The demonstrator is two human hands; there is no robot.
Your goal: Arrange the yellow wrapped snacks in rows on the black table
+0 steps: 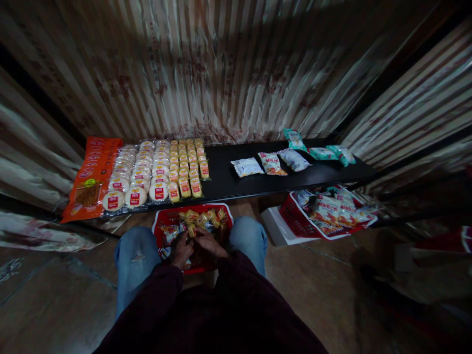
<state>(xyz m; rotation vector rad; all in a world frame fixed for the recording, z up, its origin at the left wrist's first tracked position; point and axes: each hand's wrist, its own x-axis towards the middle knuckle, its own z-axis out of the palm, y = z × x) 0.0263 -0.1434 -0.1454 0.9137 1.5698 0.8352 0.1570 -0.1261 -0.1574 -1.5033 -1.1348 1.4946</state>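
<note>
Over the red basket [156, 223] between my knees, my left hand [182, 250] and my right hand [208, 243] come together. Their fingertips close around a small yellow-wrapped snack [191, 230], my left from the near left side and my right from the right. Dim light blurs the exact finger contact. More yellow-wrapped snacks [212, 218] fill the back of the basket, and some white and blue packets lie at its left. On the black shelf [221, 172] just beyond stand rows of matching yellow-wrapped snacks [184, 167].
Left on the shelf are rows of round white crackers [134, 195] and a large orange bag [88, 179]. White packets [272, 163] and green packets [322, 154] lie to the right. Below them, a second red basket [298, 223] of packets rests partly on a white box [275, 227].
</note>
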